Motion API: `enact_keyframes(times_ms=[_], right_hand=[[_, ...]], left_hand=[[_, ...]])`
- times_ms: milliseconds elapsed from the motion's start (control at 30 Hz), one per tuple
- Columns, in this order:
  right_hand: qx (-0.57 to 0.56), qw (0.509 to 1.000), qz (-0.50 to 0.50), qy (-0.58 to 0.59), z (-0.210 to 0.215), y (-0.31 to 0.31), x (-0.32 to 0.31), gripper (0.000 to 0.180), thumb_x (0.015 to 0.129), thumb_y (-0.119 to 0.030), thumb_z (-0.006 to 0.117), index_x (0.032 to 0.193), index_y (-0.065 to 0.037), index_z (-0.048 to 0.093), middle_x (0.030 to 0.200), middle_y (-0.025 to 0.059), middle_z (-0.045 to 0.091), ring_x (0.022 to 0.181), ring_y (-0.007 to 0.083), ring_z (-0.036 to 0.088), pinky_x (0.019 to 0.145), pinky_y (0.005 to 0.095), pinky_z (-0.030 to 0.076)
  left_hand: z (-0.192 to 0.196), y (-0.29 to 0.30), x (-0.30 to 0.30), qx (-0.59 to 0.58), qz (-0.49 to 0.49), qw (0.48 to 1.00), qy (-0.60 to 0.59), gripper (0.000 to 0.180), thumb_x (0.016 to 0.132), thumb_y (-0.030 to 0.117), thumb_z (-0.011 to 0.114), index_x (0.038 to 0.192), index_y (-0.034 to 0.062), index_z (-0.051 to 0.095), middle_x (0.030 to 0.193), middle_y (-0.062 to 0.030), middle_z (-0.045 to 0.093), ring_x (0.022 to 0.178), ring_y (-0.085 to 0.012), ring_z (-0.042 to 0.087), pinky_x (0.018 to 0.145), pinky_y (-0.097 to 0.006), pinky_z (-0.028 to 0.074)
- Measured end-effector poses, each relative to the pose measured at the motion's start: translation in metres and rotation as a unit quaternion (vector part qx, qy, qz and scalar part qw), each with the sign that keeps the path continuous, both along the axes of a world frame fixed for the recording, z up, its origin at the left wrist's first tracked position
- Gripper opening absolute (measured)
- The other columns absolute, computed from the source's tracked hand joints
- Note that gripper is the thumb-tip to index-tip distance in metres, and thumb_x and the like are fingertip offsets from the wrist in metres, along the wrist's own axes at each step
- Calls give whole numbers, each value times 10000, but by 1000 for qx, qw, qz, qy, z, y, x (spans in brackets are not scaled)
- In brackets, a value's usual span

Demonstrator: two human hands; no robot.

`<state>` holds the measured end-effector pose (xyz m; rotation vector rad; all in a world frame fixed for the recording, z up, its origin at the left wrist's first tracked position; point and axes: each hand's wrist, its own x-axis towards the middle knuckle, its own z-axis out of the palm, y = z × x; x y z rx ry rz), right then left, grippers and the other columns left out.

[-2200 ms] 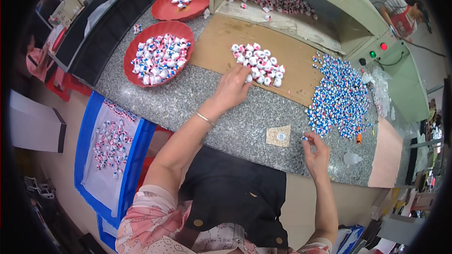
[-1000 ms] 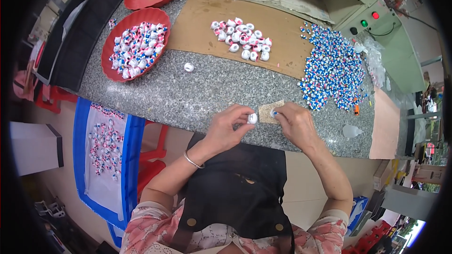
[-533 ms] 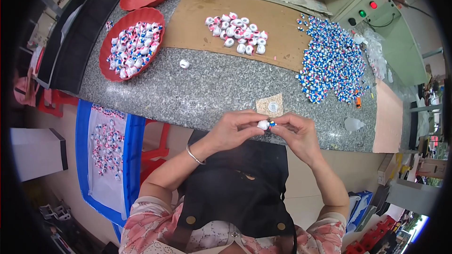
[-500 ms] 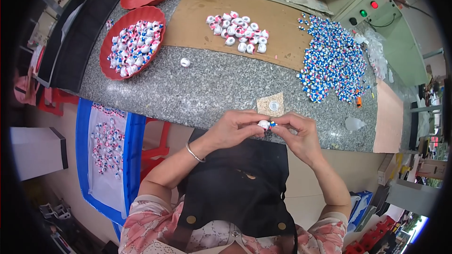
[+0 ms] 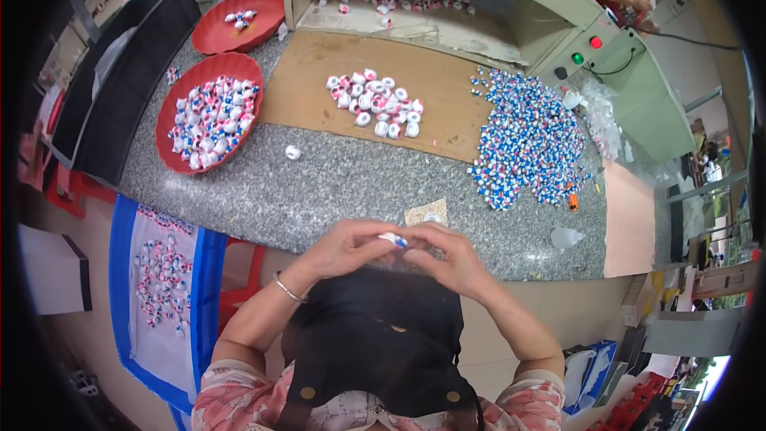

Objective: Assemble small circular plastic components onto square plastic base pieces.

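Over the table's near edge, my two hands meet at a small white and blue plastic toy figure [image 5: 391,238]. My left hand [image 5: 341,249] is closed, pinching its white part between thumb and fingers. My right hand [image 5: 448,258] bends its thumb and index finger round the blue end; the fingertips partly cover the piece, so its details are hidden. Just beyond the fingers lies a tan speckled pad [image 5: 416,215] with a small round clear piece on it. One loose white ring-shaped part [image 5: 293,152] lies to the left on the granite.
White and pink hollow parts [image 5: 377,104] sit on brown cardboard [image 5: 299,64]. To their right spreads a heap of small blue and white pieces [image 5: 531,140]. Red bowls [image 5: 162,132] and a blue crate [image 5: 120,287] stand left. A green-lit machine housing [image 5: 650,104] borders the back right.
The view has shifted, showing more of the open compartment behind the table. My hands have drawn slightly left relative to the pad, and the figure has been turned between the fingers.
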<state>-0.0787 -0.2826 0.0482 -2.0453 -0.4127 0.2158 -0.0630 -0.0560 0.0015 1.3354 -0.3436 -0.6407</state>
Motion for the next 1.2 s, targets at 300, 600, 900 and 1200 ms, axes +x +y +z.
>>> enact_keyframes(times_ms=[300,600,900,1200], right_hand=[[-286,921,-38,-262,-40,-93,94,274,730,77,657,994,5,655,991,186,646,961,370,594,846,430,486],[-395,855,-18,-334,-44,-85,95,193,805,32,595,991,6,549,955,149,553,945,337,533,828,433,429],[-189,975,-84,-86,-18,-89,15,136,873,-2,642,1004,-4,676,965,156,628,858,253,622,719,339,488],[-232,965,-88,-90,-22,-87,15,135,833,-20,701,966,7,706,803,164,661,670,300,642,630,351,507]], left_hand=[[58,148,60,393,428,693,-428,305,814,17,689,1115,3,643,1034,-159,658,926,-303,642,828,-356,509],[8,83,56,400,323,717,-471,336,770,26,686,1099,32,618,1128,-159,592,1073,-342,579,881,-436,504],[5,57,64,246,208,907,-273,229,877,10,634,1104,42,642,889,-46,568,818,-157,615,639,-323,485],[-1,-5,6,-94,102,989,50,381,904,-62,618,1279,-8,579,1094,-85,668,895,-127,664,793,-257,560]])
